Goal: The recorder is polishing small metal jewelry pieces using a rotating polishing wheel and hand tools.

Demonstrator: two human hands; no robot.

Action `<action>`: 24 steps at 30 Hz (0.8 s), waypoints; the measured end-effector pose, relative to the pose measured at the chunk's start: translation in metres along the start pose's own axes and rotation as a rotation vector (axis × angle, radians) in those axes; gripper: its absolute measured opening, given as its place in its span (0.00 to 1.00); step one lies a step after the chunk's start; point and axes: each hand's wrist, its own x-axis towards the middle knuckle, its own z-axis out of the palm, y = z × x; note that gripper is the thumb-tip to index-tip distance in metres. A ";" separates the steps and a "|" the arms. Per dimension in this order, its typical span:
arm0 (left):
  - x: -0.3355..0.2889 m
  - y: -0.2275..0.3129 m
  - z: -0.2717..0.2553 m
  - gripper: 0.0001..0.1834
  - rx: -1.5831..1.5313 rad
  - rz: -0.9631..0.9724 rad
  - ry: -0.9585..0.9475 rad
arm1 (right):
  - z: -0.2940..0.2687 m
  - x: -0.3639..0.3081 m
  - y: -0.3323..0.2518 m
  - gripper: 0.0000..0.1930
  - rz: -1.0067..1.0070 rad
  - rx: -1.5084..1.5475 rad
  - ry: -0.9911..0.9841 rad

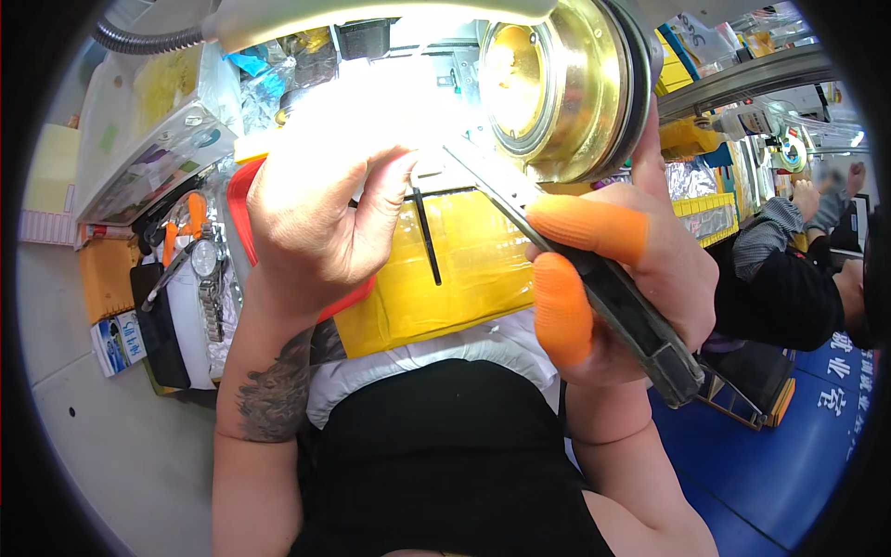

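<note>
My left hand (320,218) is closed in a pinch, thumb against forefinger; glare washes out what lies at the fingertips. A thin black strip (426,237) runs down from there over a yellow tape-wrapped block (483,260); I cannot tell whether the fingers hold it. Orange finger covers sit on two digits of my right hand (640,269). That hand grips a utility knife (636,325) with a black handle, its slim silver end pointing up and left toward the left fingertips. Above the knife is a round brass-coloured housing (566,88), close to the right hand.
A lamp arm (371,20) crosses the top under strong glare. At left are a plastic drawer box (153,130), a metal-band wristwatch (210,278) and orange-handled tools (190,218). A red tray (243,209) lies behind my left wrist. Another person (775,269) works at the right.
</note>
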 end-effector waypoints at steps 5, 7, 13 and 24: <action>-0.003 -0.001 0.003 0.08 -0.041 -0.026 0.021 | 0.000 -0.001 0.002 0.14 0.029 -0.001 0.003; -0.001 0.000 0.003 0.08 -0.039 -0.024 0.020 | 0.004 0.000 0.006 0.14 -0.014 0.016 0.035; -0.001 -0.001 0.003 0.08 -0.029 -0.009 0.026 | 0.004 -0.001 0.008 0.13 -0.046 0.018 0.044; -0.003 -0.001 0.002 0.08 -0.008 -0.041 0.020 | 0.003 0.000 0.000 0.12 0.017 0.007 0.008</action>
